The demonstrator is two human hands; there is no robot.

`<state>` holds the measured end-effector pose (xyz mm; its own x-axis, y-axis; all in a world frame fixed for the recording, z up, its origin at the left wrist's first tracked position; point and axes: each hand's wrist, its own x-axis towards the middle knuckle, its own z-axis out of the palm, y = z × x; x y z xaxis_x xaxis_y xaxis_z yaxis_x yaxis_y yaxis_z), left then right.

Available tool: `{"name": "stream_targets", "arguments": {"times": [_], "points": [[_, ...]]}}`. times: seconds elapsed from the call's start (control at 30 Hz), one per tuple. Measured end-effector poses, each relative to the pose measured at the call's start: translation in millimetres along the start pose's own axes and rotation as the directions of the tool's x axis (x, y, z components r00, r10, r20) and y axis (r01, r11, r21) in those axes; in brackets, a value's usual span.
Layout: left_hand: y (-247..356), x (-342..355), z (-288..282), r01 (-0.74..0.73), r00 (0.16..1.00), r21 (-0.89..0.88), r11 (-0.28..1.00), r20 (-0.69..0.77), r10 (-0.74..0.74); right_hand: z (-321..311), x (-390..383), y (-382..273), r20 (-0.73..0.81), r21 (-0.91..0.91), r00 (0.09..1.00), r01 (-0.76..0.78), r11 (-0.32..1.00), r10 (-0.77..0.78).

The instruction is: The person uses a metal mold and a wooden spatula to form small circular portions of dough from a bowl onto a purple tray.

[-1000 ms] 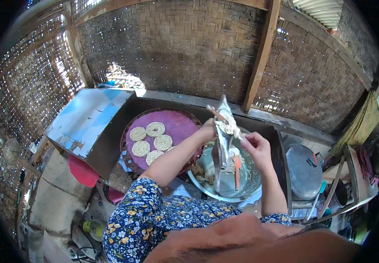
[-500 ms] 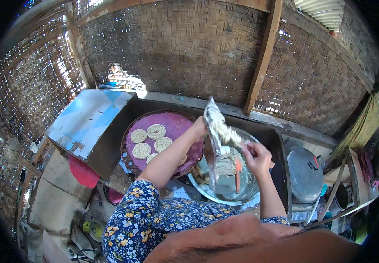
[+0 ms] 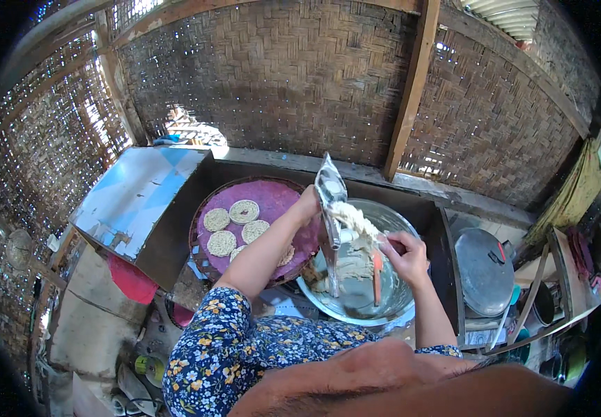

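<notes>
My left hand (image 3: 306,206) is closed on a shiny, silvery plastic-looking bag (image 3: 331,185) with a pointed top; narrow shiny parts hang below it, and its exact kind is unclear. Pale dough (image 3: 357,221) stretches from the bag's opening to my right hand (image 3: 406,257), whose fingertips are closed on its end. Beneath both hands sits a wide metal basin (image 3: 401,306) with more pale dough smeared inside. A spatula with an orange-red handle (image 3: 377,281) stands in it. Left of the basin, a round purple-covered tray (image 3: 283,198) bears several flat, round noodle-like cakes (image 3: 222,243), partly behind my left forearm.
A blue-and-white board box (image 3: 141,191) stands to the left of the tray. A large lidded metal pot (image 3: 484,267) is at the right, beside a wooden stand (image 3: 571,278). A woven bamboo wall (image 3: 280,83) with a wooden post (image 3: 415,90) rises behind.
The dough has come further out of the bag towards my right hand, leaving the bag less full. The bag's upper end has turned slightly, and my right thumb is lifted more.
</notes>
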<state>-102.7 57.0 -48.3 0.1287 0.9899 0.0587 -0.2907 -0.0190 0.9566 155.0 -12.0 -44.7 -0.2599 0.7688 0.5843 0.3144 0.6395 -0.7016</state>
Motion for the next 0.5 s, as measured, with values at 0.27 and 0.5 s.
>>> {"name": "stream_targets", "arguments": {"times": [0.27,0.5], "points": [[-16.5,3.5,11.2,-0.041,0.976,-0.033,0.999,0.214,0.047,-9.2,34.9,21.7,-0.187,-0.221,0.98,-0.107,0.969,0.066],[11.8,-9.0,-9.3,-0.269,0.883,-0.311,0.912,0.298,0.362,-29.9,12.9,39.0,-0.02,0.389,0.965,-0.234,0.891,0.262]]}}
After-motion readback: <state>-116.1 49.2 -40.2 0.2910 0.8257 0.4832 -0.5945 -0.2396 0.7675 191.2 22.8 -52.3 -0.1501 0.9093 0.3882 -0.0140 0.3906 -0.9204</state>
